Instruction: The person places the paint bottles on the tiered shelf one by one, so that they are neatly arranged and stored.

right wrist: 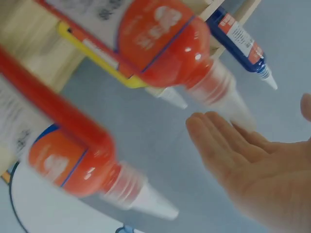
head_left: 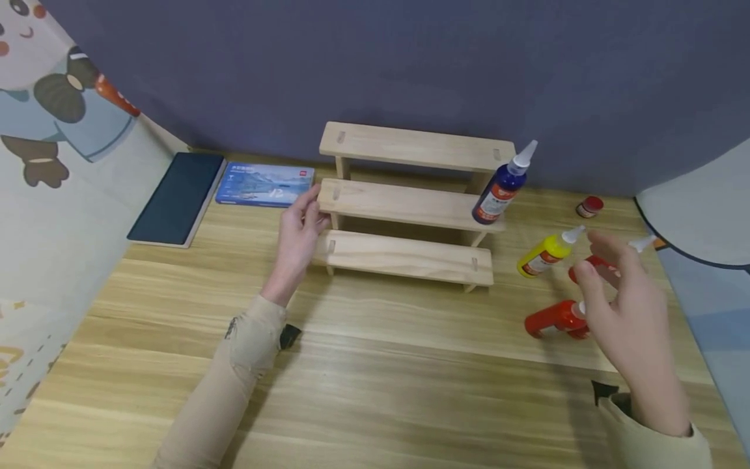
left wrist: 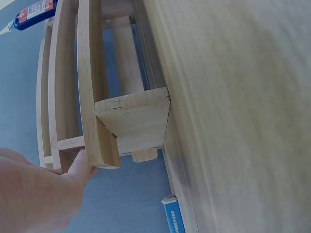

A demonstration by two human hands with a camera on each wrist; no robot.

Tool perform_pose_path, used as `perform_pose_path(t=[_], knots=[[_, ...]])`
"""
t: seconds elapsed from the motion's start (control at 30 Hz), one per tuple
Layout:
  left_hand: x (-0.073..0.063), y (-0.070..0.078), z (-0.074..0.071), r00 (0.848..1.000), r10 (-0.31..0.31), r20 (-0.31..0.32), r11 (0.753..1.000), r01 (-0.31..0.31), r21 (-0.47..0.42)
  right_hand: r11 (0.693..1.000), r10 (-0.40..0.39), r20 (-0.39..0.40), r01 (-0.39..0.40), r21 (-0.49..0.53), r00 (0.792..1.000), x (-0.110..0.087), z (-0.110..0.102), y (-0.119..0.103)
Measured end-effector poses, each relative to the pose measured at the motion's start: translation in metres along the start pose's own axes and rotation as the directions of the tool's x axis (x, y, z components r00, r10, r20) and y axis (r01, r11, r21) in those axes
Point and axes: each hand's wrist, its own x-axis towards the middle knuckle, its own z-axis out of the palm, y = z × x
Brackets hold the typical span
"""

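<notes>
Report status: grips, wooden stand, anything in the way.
Left grip holding wooden stand by its left end. Blue bottle on middle tier. Right grip open, empty; red bottles close by, possibly in its way.

- Left arm [head_left: 219, 384]: sleeved, stretched forward toward the bench's [head_left: 410, 397] back edge.
- Left hand [head_left: 297, 236]: farther forward than the right, thumb and fingers bent in a grip; some fingertips hidden.
- Right hand [head_left: 633, 312]: raised near the bench's right edge, thumb apart from lightly bent fingers.
- Right wrist [head_left: 662, 404]: bare above the cuff.
</notes>
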Motion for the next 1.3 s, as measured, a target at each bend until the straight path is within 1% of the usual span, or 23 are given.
perform_pose_path(t=[0.07,0.27,0.5,0.8,0.97,1.17,1.3], knots=[[0.0,0.001,0.0,1.0,-0.001,-0.002,1.0,0.001,0.001,1.0,-0.007,-0.001,0.007,-0.023,1.0,-0.003,-0.002,0.004],[0.0,0.002,0.001,1.0,-0.013,-0.006,1.0,0.013,-0.001,0.997,-0.011,0.029,0.013,-0.081,1.0,-0.011,-0.004,0.013],[0.0,0.0,0.0,1.0,-0.018,-0.014,1.0,0.018,-0.003,0.993,-0.021,0.051,0.027,-0.114,0.998,-0.019,-0.001,0.023],[0.001,-0.001,0.001,1.0,-0.014,-0.016,1.0,0.014,-0.009,0.983,0.024,0.095,-0.006,-0.186,0.995,-0.027,0.003,0.03],[0.001,0.0,0.001,1.0,-0.011,-0.019,1.0,0.011,-0.014,0.985,0.024,0.105,-0.005,-0.172,0.994,-0.031,0.004,0.035],[0.0,0.0,0.0,1.0,-0.006,-0.01,1.0,0.006,0.002,0.989,0.026,0.123,-0.007,-0.146,0.992,-0.034,0.006,0.042],[0.0,0.0,0.0,1.0,-0.002,-0.009,1.0,0.002,0.003,0.991,0.048,0.137,-0.03,-0.133,0.989,-0.038,0.007,0.046]])
